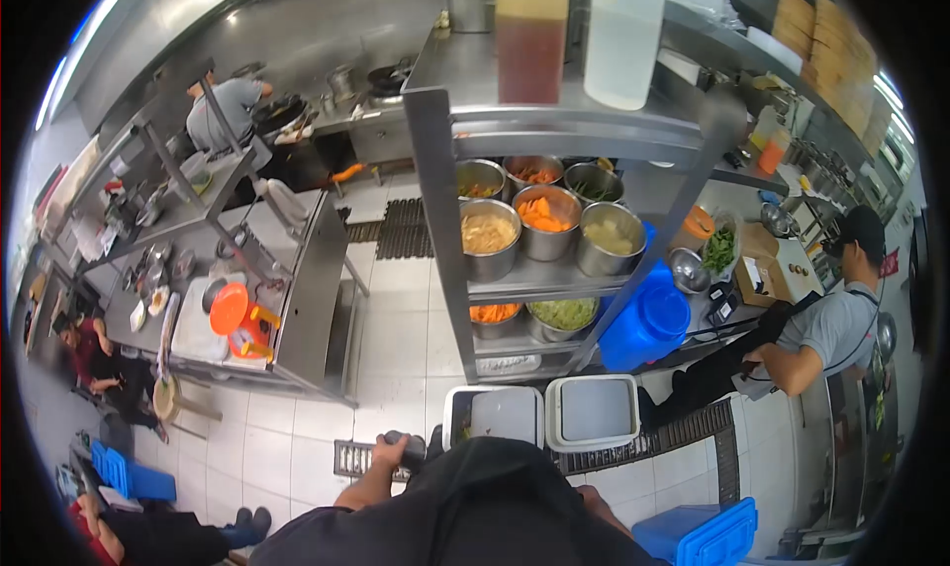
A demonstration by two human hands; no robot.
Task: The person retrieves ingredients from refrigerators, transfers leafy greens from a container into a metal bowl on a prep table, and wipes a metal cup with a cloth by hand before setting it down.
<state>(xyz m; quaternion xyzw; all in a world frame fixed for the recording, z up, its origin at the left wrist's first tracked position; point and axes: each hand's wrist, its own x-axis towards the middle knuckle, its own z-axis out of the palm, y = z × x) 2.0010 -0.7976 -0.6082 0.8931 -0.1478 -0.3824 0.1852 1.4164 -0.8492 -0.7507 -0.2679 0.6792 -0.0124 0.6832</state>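
Observation:
At the bottom, left of my dark clothing, my left hand (388, 453) is closed around a small dark object (408, 449) that I cannot make out. My right hand (592, 500) shows only in part beside the clothing on the right, its fingers hidden. Between and ahead of the hands, two white tubs (635, 429) with grey boards stand at the foot of a steel shelf rack (435, 220). Metal pots on the rack hold cut carrots (544, 214), pale slices (488, 234) and shredded greens (564, 313).
A steel table (315, 289) on the left bears an orange strainer (229, 309). A blue barrel (653, 314) is right of the rack. One person (836, 329) stands at the right; another (220, 119) is by the woks. Others sit at left. An open blue bin (698, 531) is at lower right.

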